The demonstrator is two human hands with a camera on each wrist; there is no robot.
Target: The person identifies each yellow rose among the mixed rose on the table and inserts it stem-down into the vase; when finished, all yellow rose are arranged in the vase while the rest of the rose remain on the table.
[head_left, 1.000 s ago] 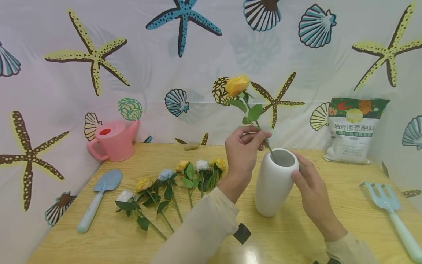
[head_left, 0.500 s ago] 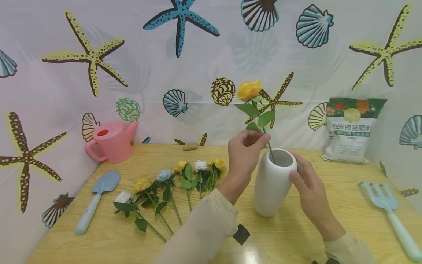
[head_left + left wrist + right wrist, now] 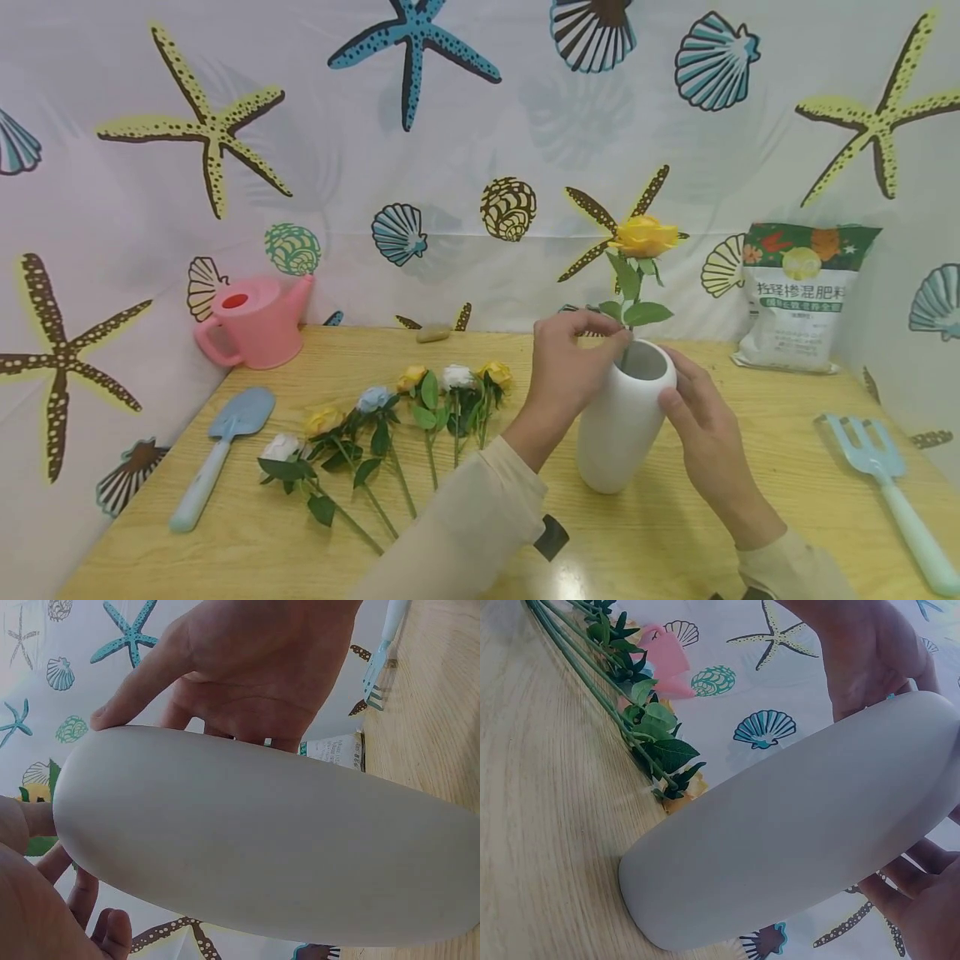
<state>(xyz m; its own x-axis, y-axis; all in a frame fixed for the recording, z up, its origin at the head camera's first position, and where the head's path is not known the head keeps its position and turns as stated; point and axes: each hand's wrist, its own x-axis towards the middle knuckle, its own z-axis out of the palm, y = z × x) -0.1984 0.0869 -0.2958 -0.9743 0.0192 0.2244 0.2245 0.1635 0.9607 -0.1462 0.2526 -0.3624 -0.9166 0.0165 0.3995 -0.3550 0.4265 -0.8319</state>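
Note:
A yellow rose (image 3: 645, 237) stands nearly upright, the lower end of its stem inside the mouth of a white vase (image 3: 618, 437). My left hand (image 3: 570, 362) pinches that stem right at the rim; its thumb and index finger hide part of it. On the other side, my right hand (image 3: 708, 429) holds the vase near its top, thumb in front and fingers behind. The left wrist view has the vase's smooth side between the right hand (image 3: 262, 667) and the left hand (image 3: 37, 892). In the right wrist view the vase (image 3: 780, 832) rises from the table.
Several artificial roses, among them a blue one (image 3: 373, 399) and a white one (image 3: 281, 448), lie left of the vase. Farther left are a blue trowel (image 3: 228, 442) and a pink watering can (image 3: 258, 325). A hand fork (image 3: 881, 467) and a fertilizer bag (image 3: 798, 308) are at right.
The yellow rose has moved right and down, from a leftward lean to nearly upright, its leaves now close above the rim. My left hand went with it. The right hand stays on the vase.

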